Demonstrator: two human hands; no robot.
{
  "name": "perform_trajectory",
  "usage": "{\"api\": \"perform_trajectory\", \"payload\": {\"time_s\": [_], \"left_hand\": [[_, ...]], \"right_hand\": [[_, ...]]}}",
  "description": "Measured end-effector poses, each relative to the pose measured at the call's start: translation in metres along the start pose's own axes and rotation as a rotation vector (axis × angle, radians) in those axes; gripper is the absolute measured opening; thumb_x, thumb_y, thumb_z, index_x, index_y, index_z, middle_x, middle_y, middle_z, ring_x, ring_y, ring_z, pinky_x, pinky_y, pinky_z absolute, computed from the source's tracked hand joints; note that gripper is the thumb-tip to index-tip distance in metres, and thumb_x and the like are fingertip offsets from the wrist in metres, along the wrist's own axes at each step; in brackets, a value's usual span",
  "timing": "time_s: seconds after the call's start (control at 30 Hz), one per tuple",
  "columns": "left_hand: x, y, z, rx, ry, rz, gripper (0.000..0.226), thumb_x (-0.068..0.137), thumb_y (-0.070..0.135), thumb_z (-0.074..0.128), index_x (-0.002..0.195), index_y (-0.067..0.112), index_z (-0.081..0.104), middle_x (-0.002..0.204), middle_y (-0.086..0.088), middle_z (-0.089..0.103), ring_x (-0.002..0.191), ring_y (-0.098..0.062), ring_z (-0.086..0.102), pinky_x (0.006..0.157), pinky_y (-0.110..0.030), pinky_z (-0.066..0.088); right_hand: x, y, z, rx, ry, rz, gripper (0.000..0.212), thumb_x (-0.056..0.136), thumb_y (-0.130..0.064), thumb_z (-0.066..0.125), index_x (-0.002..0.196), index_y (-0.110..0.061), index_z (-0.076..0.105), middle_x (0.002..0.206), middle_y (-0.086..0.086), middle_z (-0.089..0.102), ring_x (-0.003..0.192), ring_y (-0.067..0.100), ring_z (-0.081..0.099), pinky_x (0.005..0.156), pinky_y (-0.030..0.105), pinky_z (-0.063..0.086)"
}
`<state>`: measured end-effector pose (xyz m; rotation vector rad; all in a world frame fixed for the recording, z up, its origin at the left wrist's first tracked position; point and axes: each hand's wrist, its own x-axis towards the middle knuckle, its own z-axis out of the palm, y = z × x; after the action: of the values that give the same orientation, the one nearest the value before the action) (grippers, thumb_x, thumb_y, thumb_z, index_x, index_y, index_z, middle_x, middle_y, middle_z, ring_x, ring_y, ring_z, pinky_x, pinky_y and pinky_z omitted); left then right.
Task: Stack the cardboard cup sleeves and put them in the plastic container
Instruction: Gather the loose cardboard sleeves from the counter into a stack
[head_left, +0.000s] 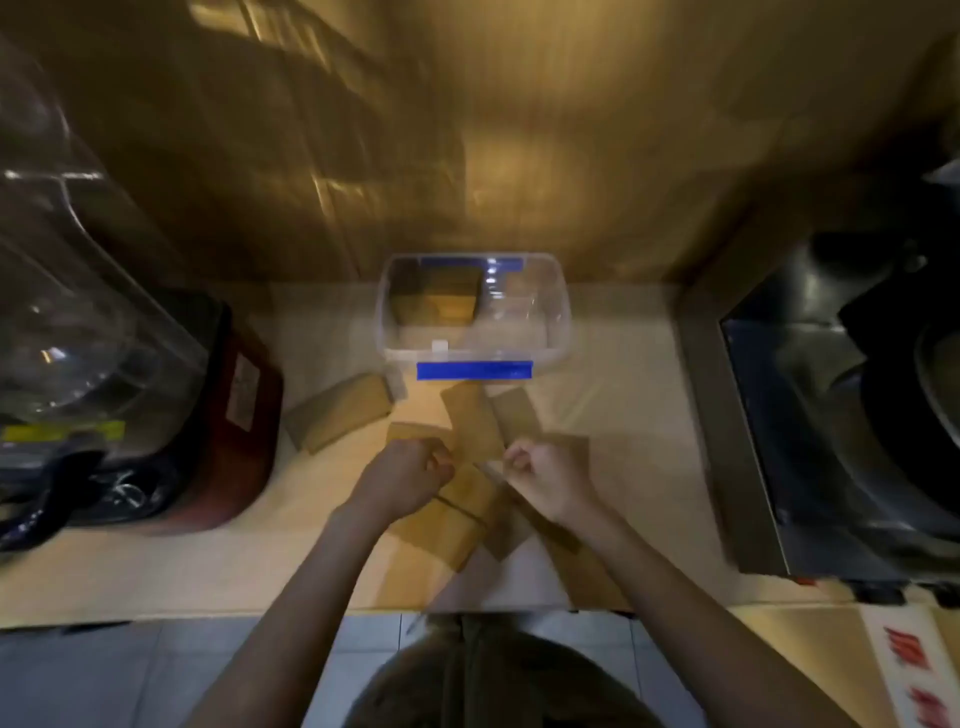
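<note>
Countertop, pale beige and smooth (156, 566), spans the frame below a glossy brown wall. Left on it — a large clear-domed appliance on a dark red base (223, 415). Right, a sunken steel sink (810, 415) with dark cookware inside, blurred. At the back centre, a clear rectangular plastic container with blue clips (558, 332) stands open against the wall; some brown cardboard shows in its left half, exact count unreadable.

Flat brown cardboard cup sleeves (470, 421) lie scattered in front of the container, several overlapping at angles under and between the hands. One small pile of sleeves (337, 418) sits apart to the left, near the appliance base.

Left hand (410, 475) is curled closed, fingers pinched at the edge of a sleeve. Right hand (540, 475) likewise curled, thumb and fingers pinching a sleeve edge — the two hands near each other, not touching. Motion blur hides whether they share one sleeve.
</note>
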<state>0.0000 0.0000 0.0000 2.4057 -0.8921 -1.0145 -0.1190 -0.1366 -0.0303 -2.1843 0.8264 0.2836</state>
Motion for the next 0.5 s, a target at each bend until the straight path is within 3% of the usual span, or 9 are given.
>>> {"api": "perform_trajectory", "payload": {"time_s": [0.13,0.27,0.5], "left_hand": [[-0.012,-0.022,0.036,0.045,0.011,-0.117,0.041,0.084,0.027,0.052,0.122,0.012,0.051,0.124,-0.012,0.056,0.112,-0.029,0.053,0.088,-0.037,0.045],[-0.024,-0.041,0.068,0.149,0.032,-0.143,0.058,0.083,0.028,0.050,0.137,0.015,0.031,0.147,-0.010,0.033,0.132,-0.029,0.033,0.102,-0.041,0.036],[-0.042,-0.059,0.097,0.273,-0.022,-0.161,0.077,0.088,0.038,0.042,0.144,0.018,-0.007,0.158,-0.006,-0.010,0.145,-0.023,-0.006,0.115,-0.043,0.013]], "right_hand": [[-0.016,0.007,0.029,-0.109,-0.092,0.003,0.041,0.082,-0.024,0.058,0.122,-0.015,0.049,0.126,0.011,0.053,0.118,0.029,0.046,0.094,0.037,0.044],[-0.027,0.017,0.054,-0.255,-0.070,-0.071,0.063,0.080,-0.029,0.059,0.136,-0.017,0.033,0.138,0.013,0.039,0.129,0.032,0.031,0.102,0.041,0.035],[-0.036,0.019,0.070,-0.392,-0.010,-0.111,0.065,0.086,-0.031,0.054,0.140,-0.015,0.023,0.149,0.008,0.029,0.136,0.026,0.025,0.109,0.039,0.028]]}}
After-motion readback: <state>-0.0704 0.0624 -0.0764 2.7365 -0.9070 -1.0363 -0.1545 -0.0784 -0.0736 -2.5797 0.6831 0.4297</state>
